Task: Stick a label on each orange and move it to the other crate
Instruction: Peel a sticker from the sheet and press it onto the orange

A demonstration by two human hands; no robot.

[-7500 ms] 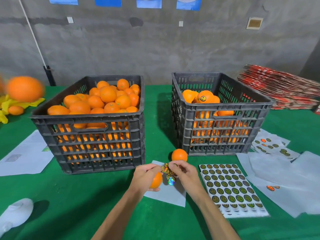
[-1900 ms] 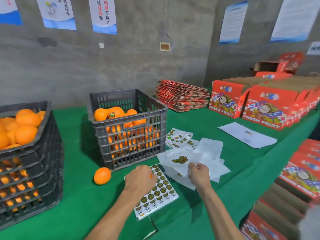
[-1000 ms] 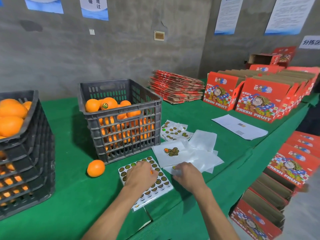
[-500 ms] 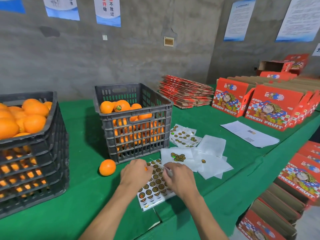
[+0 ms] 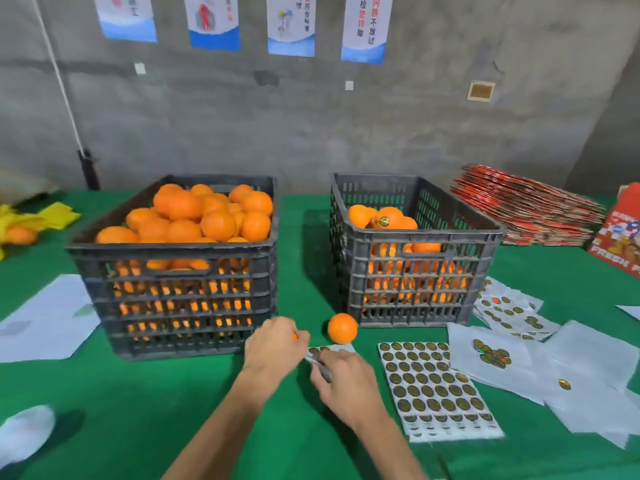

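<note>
My left hand [image 5: 273,348] is curled round an orange [image 5: 295,336], of which only a sliver shows past the fingers. Just to its right, my right hand [image 5: 341,379] pinches the edge of a small label strip [image 5: 323,350] that lies on the green table; the blur hides detail. A loose orange [image 5: 342,328] sits just beyond my hands. The left crate [image 5: 173,251] is heaped with plain oranges. Oranges fill the right crate [image 5: 419,242] less high, and the top one bears a label [image 5: 383,221]. A full label sheet [image 5: 433,382] lies right of my right hand.
Used backing papers [image 5: 512,358] with a few leftover labels spread at the right. Flat red cartons [image 5: 526,206] are stacked at the back right. White paper [image 5: 45,320] lies left of the left crate, and a white object [image 5: 24,431] sits at the near left.
The view has swung left, so both crates are in front again. My right hand has come off the backing papers and joined my left hand over the small label strip.
</note>
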